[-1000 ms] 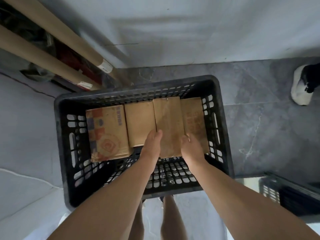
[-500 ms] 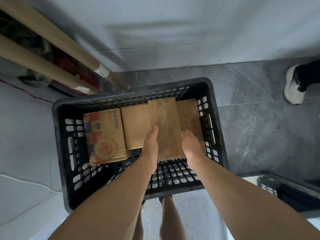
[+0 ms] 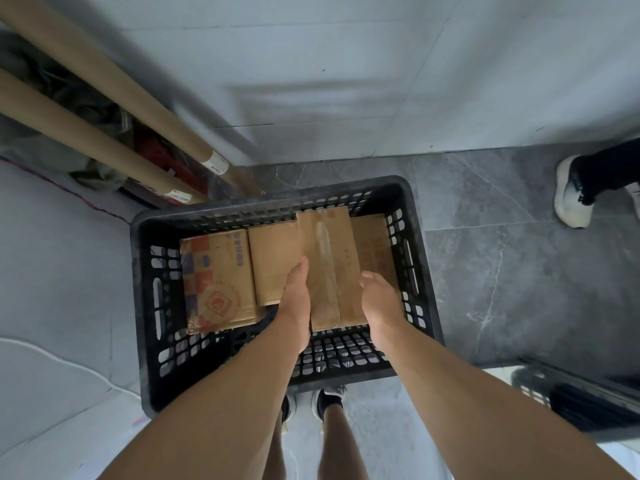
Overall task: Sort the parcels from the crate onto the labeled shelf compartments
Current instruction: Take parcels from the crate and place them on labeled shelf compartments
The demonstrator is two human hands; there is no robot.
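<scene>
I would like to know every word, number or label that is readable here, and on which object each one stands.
Leftmost printed cardboard box: blue Chinese characters and a round red seal, too blurred to read.
Taped brown cardboard box: faint pen marks, unreadable.
Rightmost brown cardboard box: red print, blurred.
White labels on the two long cardboard tubes: too small.
Nothing can be quoted with certainty.

Two cardboard tubes (image 3: 138,100) lean by the wall (image 3: 346,64); a white shoe (image 3: 571,195) is on the grey floor (image 3: 519,271).
</scene>
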